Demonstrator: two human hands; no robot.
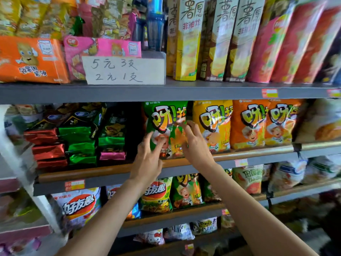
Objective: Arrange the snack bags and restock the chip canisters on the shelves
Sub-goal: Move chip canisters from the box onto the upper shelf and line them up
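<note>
A green snack bag (162,117) stands upright on the middle shelf (239,155). My left hand (147,159) is at its lower left with fingers spread and touching the bag's front. My right hand (193,143) is at its lower right edge, fingers apart and curled against the bag. Neither hand clearly grips it. A yellow bag (214,122) and two orange bags (249,122) of the same brand stand in a row to the right. Tall chip boxes (188,37) stand on the shelf above.
A handwritten price sign (123,71) sits on the top shelf beside orange (31,60) and pink packs. Stacked red and green foil packs (77,141) fill the middle shelf's left. A dark gap lies left of the green bag. Lower shelves hold more snack bags (156,196).
</note>
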